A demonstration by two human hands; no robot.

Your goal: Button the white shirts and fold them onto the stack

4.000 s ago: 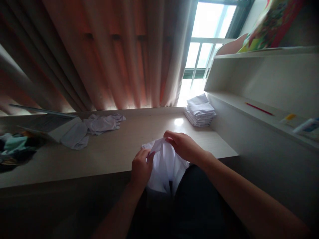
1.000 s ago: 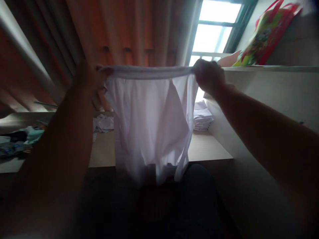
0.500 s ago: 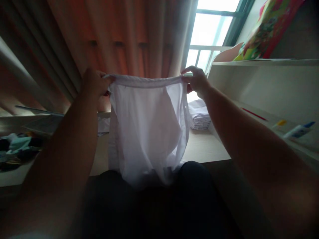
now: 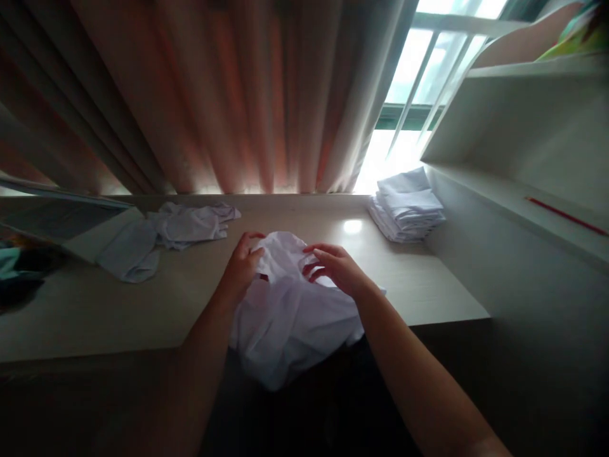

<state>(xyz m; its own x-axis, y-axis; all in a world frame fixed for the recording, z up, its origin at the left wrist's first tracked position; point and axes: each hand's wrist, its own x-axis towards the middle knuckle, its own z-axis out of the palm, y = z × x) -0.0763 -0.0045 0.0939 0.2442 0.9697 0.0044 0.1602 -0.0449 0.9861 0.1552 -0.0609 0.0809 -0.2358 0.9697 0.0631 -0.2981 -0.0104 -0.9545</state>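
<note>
A crumpled white cloth garment [image 4: 295, 311] lies bunched at the front edge of the desk, its lower folds hanging over the edge above my lap. My left hand [image 4: 243, 266] is closed on its upper left edge, thumb and fingers pinching the fabric. Opposite it, my right hand [image 4: 333, 266] has curled fingers at the upper right edge, gripping the cloth there. Parts of the fingertips are hidden in the folds, and the garment's exact kind cannot be made out.
A stack of folded white cloths [image 4: 406, 206] stands at the back right by the side panel. Loose white cloths [image 4: 190, 223] lie at the back left of the desk [image 4: 428, 298]. A red pencil [image 4: 566, 214] rests on the right shelf; a curtain [image 4: 228, 95] hangs behind.
The garment was held up and stretched between both hands; now it is lowered and bunched at the desk edge. My hands have come down and closer together. The view has shifted.
</note>
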